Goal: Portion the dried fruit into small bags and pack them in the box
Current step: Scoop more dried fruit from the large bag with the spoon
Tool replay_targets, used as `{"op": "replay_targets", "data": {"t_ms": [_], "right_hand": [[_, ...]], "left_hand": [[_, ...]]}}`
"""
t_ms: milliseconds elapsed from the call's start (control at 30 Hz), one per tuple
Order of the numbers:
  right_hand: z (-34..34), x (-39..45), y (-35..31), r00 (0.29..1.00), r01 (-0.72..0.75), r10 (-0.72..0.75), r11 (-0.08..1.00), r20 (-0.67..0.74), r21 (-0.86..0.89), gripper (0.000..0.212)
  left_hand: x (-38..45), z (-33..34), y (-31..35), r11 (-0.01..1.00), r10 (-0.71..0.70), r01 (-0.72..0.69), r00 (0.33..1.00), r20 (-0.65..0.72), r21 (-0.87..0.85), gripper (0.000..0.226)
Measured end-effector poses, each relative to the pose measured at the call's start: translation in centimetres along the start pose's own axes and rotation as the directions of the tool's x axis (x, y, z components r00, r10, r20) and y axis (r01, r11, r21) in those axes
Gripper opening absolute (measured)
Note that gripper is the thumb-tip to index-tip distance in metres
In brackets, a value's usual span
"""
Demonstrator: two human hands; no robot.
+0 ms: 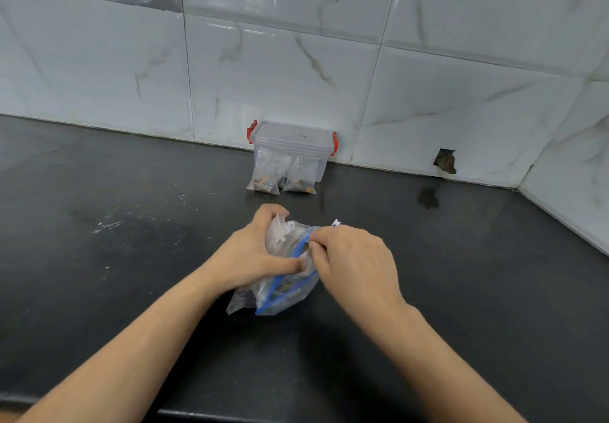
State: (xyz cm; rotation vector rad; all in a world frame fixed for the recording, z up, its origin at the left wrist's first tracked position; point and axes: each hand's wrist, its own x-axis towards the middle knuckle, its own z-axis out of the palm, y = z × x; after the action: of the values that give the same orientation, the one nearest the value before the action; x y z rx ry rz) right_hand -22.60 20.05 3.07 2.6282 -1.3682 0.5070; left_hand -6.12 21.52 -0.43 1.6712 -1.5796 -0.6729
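Dried fruit: I log it in a blue-zip bag [286, 294] lying on the black counter [99, 258], near its front edge. My left hand [250, 251] grips crumpled clear small bags [278, 231] with curled fingers. My right hand [356, 264] pinches the zip bag's blue edge. Two filled small bags [280, 175] lean against the clear box [291, 141], which has red latches, lid on, and stands at the tiled wall [428, 93].

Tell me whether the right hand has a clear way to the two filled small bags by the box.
Probably yes: bare counter lies between the right hand and the small bags, but it first must release the zip bag.
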Motion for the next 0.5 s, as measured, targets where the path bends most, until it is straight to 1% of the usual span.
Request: {"op": "replay_targets", "data": {"t_ms": [167,300,333,400,500], "right_hand": [[-0.5,-0.2,0.4,0.999,-0.013,0.017,0.996,0.049,-0.088,0.015],[-0.6,-0.3,0.7,0.995,-0.073,0.077,0.995,0.060,-0.070,0.014],[-0.5,-0.3,0.9,0.993,-0.095,0.098,0.994,0.061,-0.051,0.014],[-0.2,-0.2,1.1,0.990,-0.124,0.124,0.992,0.073,-0.007,0.018],[0.3,-0.2,0.9,0.982,-0.162,0.147,0.977,0.114,0.135,0.021]], "left_hand": [[0.7,-0.5,-0.9,0.991,-0.132,0.132,0.975,-0.177,-0.013,0.050],[0.9,-0.3,-1.0,0.991,-0.131,0.131,0.964,-0.231,-0.014,0.043],[0.9,-0.3,-0.9,0.991,-0.132,0.126,0.962,-0.239,-0.040,0.042],[0.8,-0.4,-0.7,0.984,-0.131,0.096,0.960,-0.246,-0.152,0.045],[0.5,-0.7,-0.1,0.942,-0.126,0.038,0.962,-0.243,-0.334,0.053]]}}
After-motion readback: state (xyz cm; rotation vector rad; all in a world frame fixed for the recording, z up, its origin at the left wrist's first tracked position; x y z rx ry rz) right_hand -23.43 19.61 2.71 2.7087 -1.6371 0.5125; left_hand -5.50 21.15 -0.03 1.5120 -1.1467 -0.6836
